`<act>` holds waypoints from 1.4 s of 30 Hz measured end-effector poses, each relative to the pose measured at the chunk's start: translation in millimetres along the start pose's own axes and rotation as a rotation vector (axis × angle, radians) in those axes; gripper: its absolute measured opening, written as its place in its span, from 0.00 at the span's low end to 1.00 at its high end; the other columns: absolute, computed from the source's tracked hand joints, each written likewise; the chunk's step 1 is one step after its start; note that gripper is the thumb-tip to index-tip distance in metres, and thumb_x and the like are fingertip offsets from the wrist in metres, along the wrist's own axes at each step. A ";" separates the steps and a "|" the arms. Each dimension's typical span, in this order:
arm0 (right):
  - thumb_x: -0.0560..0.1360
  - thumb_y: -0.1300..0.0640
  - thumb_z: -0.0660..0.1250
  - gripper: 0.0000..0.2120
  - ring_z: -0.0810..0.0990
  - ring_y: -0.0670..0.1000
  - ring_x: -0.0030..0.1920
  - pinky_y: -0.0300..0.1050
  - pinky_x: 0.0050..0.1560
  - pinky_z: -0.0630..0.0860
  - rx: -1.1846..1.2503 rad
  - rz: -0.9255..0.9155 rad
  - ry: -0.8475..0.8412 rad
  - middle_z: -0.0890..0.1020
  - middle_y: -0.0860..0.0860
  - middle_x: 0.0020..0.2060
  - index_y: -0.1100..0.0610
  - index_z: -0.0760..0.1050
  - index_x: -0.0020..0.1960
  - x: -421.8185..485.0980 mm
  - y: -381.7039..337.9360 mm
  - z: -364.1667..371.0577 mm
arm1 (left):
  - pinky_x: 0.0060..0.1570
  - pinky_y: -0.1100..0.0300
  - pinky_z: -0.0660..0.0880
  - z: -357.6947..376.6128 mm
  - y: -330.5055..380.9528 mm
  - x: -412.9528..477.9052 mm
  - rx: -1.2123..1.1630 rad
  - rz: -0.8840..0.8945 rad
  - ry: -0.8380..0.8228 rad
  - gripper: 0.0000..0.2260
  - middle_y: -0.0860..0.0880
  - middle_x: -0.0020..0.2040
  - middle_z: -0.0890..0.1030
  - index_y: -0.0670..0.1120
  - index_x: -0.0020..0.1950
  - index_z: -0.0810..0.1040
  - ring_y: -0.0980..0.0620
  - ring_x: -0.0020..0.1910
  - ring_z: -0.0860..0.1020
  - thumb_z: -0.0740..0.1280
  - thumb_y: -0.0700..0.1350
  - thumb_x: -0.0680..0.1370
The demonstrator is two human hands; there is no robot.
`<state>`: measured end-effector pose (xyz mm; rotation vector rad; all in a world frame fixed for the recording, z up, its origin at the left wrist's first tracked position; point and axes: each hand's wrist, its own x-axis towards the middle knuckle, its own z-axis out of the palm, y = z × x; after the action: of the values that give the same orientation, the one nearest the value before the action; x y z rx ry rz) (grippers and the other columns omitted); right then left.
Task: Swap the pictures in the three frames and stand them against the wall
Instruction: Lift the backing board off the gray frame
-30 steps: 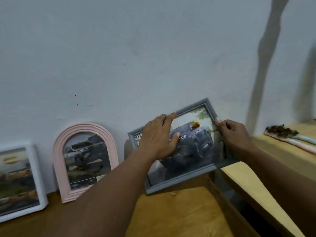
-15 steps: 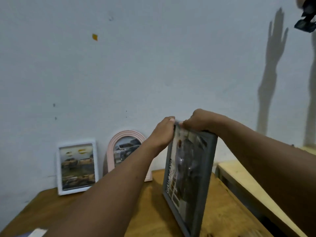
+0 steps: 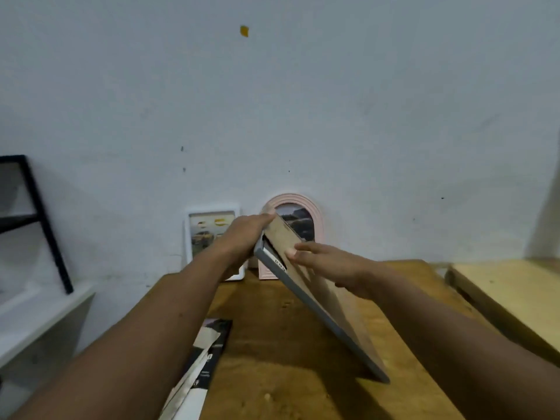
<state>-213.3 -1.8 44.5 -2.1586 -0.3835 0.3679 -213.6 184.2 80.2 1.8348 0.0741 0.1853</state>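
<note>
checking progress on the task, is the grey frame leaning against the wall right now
No, the left hand and right hand hold the grey frame tilted over the table, clear of the wall.

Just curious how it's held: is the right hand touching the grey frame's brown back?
Touching. The head view shows the right hand with its straight fingers lying on the brown back of the grey frame.
</note>
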 end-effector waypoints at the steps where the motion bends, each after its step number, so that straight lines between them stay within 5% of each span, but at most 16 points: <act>1: 0.76 0.29 0.56 0.36 0.59 0.56 0.77 0.59 0.72 0.59 0.009 -0.034 0.010 0.59 0.48 0.79 0.43 0.58 0.79 0.2 11.0 18.6 | 0.64 0.43 0.76 -7.0 -13.5 -1.9 -0.014 -0.040 0.012 0.23 0.42 0.57 0.83 0.43 0.59 0.81 0.41 0.57 0.82 0.69 0.61 0.75; 5: 0.70 0.21 0.52 0.43 0.57 0.54 0.77 0.66 0.73 0.55 -0.230 -0.080 0.164 0.57 0.47 0.79 0.42 0.56 0.78 9.0 50.5 78.1 | 0.63 0.45 0.77 -16.4 -73.8 -12.1 -0.046 -0.205 0.046 0.20 0.42 0.57 0.84 0.41 0.64 0.78 0.44 0.56 0.83 0.63 0.55 0.83; 9: 0.63 0.16 0.48 0.49 0.48 0.58 0.79 0.73 0.72 0.47 -0.524 -0.034 0.171 0.53 0.49 0.80 0.40 0.54 0.78 20.6 75.1 111.4 | 0.57 0.51 0.79 -1.0 -121.8 -24.2 -0.108 -0.325 0.026 0.21 0.44 0.56 0.84 0.45 0.63 0.79 0.45 0.55 0.82 0.60 0.60 0.83; 14: 0.59 0.14 0.48 0.53 0.46 0.61 0.79 0.76 0.70 0.45 -0.685 0.036 0.118 0.54 0.52 0.80 0.42 0.57 0.76 26.6 91.0 127.0 | 0.64 0.43 0.75 8.6 -170.0 -19.5 -0.087 -0.340 0.023 0.30 0.47 0.61 0.83 0.52 0.64 0.79 0.45 0.59 0.81 0.61 0.72 0.75; 19: 0.58 0.13 0.48 0.54 0.47 0.62 0.79 0.77 0.69 0.46 -0.726 0.028 0.119 0.56 0.53 0.79 0.43 0.59 0.75 46.6 90.4 130.0 | 0.70 0.39 0.68 3.9 -185.2 -10.7 -0.022 -0.226 0.016 0.52 0.49 0.75 0.72 0.60 0.77 0.66 0.44 0.71 0.72 0.57 0.86 0.59; 25: 0.56 0.14 0.52 0.57 0.55 0.65 0.76 0.79 0.67 0.52 -0.793 0.111 0.089 0.60 0.57 0.77 0.47 0.58 0.76 68.4 73.4 128.3 | 0.66 0.46 0.74 -5.5 -192.5 0.7 -0.106 -0.241 -0.026 0.42 0.52 0.61 0.82 0.58 0.66 0.77 0.50 0.62 0.80 0.56 0.84 0.65; 30: 0.64 0.17 0.48 0.50 0.76 0.60 0.55 0.57 0.54 0.75 -0.991 -0.059 0.117 0.78 0.58 0.59 0.53 0.68 0.69 70.4 66.5 123.1 | 0.48 0.59 0.74 -9.8 -182.0 4.9 -0.131 -0.235 -0.030 0.20 0.56 0.46 0.82 0.60 0.50 0.74 0.58 0.48 0.80 0.51 0.71 0.80; 34: 0.71 0.23 0.49 0.38 0.71 0.51 0.35 0.48 0.38 0.69 -1.123 -0.254 0.092 0.74 0.52 0.37 0.55 0.73 0.56 73.4 55.9 116.4 | 0.59 0.55 0.71 -8.8 -184.1 11.8 -0.121 -0.207 -0.010 0.19 0.56 0.46 0.79 0.60 0.51 0.71 0.57 0.48 0.77 0.49 0.71 0.79; 42: 0.80 0.41 0.57 0.21 0.71 0.50 0.31 0.45 0.35 0.67 -1.108 -0.505 0.012 0.72 0.50 0.32 0.57 0.77 0.44 75.3 36.9 116.1 | 0.59 0.55 0.70 -8.9 -180.7 13.1 -0.129 -0.197 0.006 0.22 0.55 0.43 0.80 0.59 0.43 0.74 0.59 0.46 0.77 0.45 0.67 0.82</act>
<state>-185.7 91.9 -60.1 -2.9564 -1.3278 -0.2243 -193.9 243.3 -90.2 1.6869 0.2404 0.0559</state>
